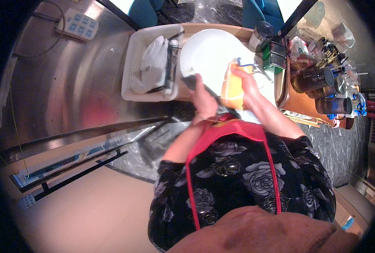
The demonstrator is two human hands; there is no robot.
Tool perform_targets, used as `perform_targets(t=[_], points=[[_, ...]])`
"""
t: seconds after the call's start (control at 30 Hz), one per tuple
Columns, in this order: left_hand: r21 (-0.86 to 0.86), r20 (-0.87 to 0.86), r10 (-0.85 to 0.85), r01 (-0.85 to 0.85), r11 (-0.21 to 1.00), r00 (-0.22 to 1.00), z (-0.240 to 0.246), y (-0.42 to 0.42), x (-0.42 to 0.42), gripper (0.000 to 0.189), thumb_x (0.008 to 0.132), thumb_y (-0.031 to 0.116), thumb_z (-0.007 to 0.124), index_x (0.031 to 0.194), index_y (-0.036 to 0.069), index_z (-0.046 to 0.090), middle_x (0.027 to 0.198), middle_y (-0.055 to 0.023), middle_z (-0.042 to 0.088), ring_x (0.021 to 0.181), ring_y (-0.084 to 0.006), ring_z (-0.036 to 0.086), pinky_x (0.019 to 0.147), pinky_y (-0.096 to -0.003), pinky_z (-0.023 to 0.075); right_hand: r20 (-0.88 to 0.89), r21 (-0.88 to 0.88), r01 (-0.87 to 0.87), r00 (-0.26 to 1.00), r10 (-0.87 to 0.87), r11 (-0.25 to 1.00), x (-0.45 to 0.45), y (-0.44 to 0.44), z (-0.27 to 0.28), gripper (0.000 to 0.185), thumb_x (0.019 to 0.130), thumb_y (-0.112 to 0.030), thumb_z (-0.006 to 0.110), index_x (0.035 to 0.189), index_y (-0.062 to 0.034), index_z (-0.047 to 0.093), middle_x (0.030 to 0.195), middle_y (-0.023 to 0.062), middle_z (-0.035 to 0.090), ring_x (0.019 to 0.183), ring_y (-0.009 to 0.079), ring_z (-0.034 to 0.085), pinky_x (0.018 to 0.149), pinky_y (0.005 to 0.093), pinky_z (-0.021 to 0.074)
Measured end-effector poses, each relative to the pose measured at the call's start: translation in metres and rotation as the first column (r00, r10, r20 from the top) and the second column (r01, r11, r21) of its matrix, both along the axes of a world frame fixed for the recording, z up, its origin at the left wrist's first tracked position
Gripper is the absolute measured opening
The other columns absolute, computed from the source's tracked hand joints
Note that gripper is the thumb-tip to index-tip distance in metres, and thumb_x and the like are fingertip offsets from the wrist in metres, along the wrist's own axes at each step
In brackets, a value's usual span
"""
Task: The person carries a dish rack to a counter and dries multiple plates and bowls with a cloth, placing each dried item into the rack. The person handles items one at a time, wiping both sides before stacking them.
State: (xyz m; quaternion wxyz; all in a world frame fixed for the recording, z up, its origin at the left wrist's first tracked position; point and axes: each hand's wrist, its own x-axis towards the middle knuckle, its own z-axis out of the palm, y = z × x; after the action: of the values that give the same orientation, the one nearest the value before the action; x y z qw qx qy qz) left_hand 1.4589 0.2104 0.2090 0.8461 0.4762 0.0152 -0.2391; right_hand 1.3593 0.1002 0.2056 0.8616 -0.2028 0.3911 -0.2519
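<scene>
My left hand grips a dark, flat, blurred object whose kind I cannot tell; it slants down towards my body. In my right hand is an orange-yellow cloth with a blue edge, hanging in front of my palm. Beyond both hands lies a large round white thing, bright and overexposed. Just past my right hand, a shiny metal utensil shows partly. On the left, a white plastic basket holds white spoons and black chopsticks or similar sticks.
A steel counter with a power strip stretches left. A lidded jar and green-and-black boxes stand at the back right. Farther right, dark ribbed cups lie on a brown tray. Teal chairs are beyond.
</scene>
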Motion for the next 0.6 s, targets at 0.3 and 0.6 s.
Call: perform_targets(t=[0.3, 0.6], points=[[-0.147, -0.127, -0.557, 0.539, 0.829, 0.821, -0.042, 0.028, 0.018, 0.037, 0.089, 0.017, 0.068, 0.118, -0.004, 0.06, 0.109, -0.0101, 0.067, 0.095, -0.02, 0.064, 0.085, -0.0335, 0.0502, 0.293, -0.02, -0.229, 0.929, 0.224, 0.973, -0.056, -0.054, 0.0, 0.035, 0.086, -0.026, 0.064, 0.111, -0.0023, 0.062, 0.1, 0.0116, 0.068, 0.084, 0.0236, 0.068, 0.076, 0.0351, 0.0569], [0.044, -0.152, -0.246, 0.255, 0.966, 0.957, -0.079, 0.023, 0.007, 0.041, 0.09, 0.03, 0.067, 0.109, -0.006, 0.065, 0.1, -0.0104, 0.069, 0.085, -0.0188, 0.065, 0.078, -0.0327, 0.0516, 0.028, 0.029, -0.497, 0.868, 0.496, 0.867, -0.052, 0.023, -0.013, 0.041, 0.086, -0.021, 0.067, 0.121, -0.0006, 0.057, 0.104, 0.0169, 0.068, 0.087, 0.0285, 0.069, 0.078, 0.0393, 0.0576]])
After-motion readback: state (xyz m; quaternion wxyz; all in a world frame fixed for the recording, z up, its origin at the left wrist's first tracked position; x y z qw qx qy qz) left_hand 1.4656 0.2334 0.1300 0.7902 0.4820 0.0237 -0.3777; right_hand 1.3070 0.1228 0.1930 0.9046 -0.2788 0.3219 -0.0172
